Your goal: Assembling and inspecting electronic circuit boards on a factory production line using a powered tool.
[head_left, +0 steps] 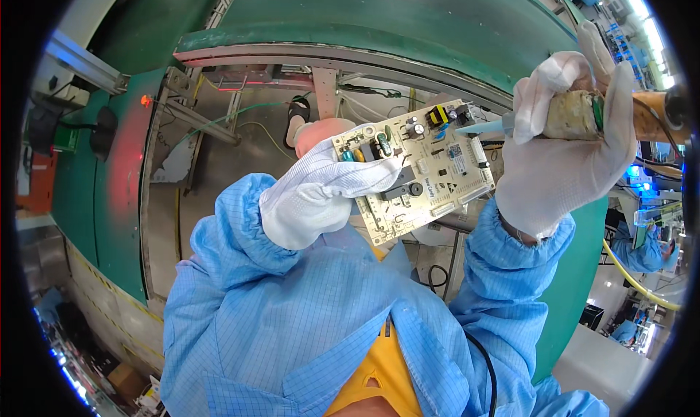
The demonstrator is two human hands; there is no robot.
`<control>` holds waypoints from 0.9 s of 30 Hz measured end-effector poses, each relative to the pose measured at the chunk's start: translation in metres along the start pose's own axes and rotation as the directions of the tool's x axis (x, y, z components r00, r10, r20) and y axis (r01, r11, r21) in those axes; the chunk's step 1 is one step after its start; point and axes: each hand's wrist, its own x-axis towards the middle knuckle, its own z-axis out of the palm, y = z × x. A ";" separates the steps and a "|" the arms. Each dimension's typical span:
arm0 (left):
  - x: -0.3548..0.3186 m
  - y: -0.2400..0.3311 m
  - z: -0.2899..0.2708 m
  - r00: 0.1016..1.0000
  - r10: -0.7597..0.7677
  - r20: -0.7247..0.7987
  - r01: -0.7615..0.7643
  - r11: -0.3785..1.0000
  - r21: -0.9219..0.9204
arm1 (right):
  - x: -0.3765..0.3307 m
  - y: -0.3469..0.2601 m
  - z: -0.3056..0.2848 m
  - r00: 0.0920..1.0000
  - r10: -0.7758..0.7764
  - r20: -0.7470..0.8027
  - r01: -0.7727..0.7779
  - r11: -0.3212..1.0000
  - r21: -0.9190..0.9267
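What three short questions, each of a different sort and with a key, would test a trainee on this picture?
1. What is the left hand holding?
2. True or false: the nozzle of the tool in the right hand points away from the thing in the left hand.
3. What colour are the sleeves?
A) Orange
B) Blue
C) Black

Key:
1. A circuit board.
2. False: it points toward the circuit board, though whether it touches is hard to tell.
3. B.
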 end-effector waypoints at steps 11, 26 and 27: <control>-0.009 0.004 0.015 1.000 0.000 -0.015 0.002 0.988 0.156 | -0.001 -0.014 0.011 0.995 -0.052 0.080 0.085 0.865 -0.494; -0.010 0.000 0.011 0.995 0.100 -0.019 -0.087 0.932 0.352 | 0.000 -0.018 0.002 0.987 0.046 -0.153 -0.108 0.898 -0.427; -0.011 0.003 0.014 0.997 0.064 -0.043 -0.050 0.958 0.282 | 0.000 -0.018 -0.004 0.997 0.072 -0.031 -0.078 0.921 -0.382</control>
